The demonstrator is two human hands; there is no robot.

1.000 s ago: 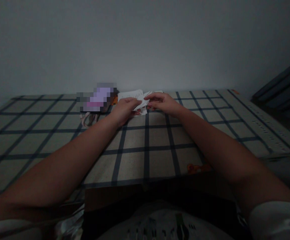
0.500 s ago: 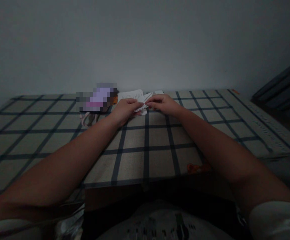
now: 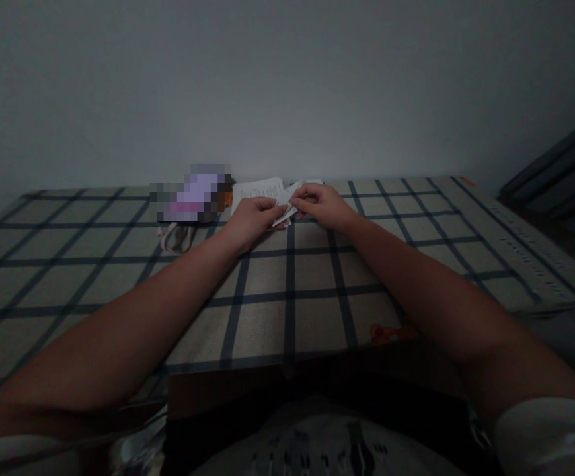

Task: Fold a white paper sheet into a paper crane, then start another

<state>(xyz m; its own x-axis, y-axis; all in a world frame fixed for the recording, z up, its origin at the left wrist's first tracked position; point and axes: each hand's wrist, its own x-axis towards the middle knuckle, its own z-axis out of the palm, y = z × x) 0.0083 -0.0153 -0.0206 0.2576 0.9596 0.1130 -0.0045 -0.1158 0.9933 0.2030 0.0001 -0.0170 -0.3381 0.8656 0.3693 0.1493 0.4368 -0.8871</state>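
Between my two hands, above the far middle of the table, is a small piece of folded white paper (image 3: 287,200). My left hand (image 3: 254,218) is closed on its left side, the thumb pressed on top. From the right, the fingertips of my right hand (image 3: 320,203) pinch the same paper. More white paper edges show below the left fingers; whether they belong to the same piece I cannot tell. Just behind my left hand lies a white printed sheet (image 3: 258,188), partly covered by the hand. Another small white piece (image 3: 313,181) shows behind my right hand.
A checked cloth (image 3: 312,268) covers the table, which meets a plain wall (image 3: 287,92) at the back. Left of my hands lies a blurred purple item (image 3: 198,195), with a pale looped strap (image 3: 174,238) in front. A dark slatted object (image 3: 560,172) stands at the right.
The folded paper between my hands has turned and now slants down to the left. My left hand has shifted slightly to the right, its thumb closer to the right fingertips.
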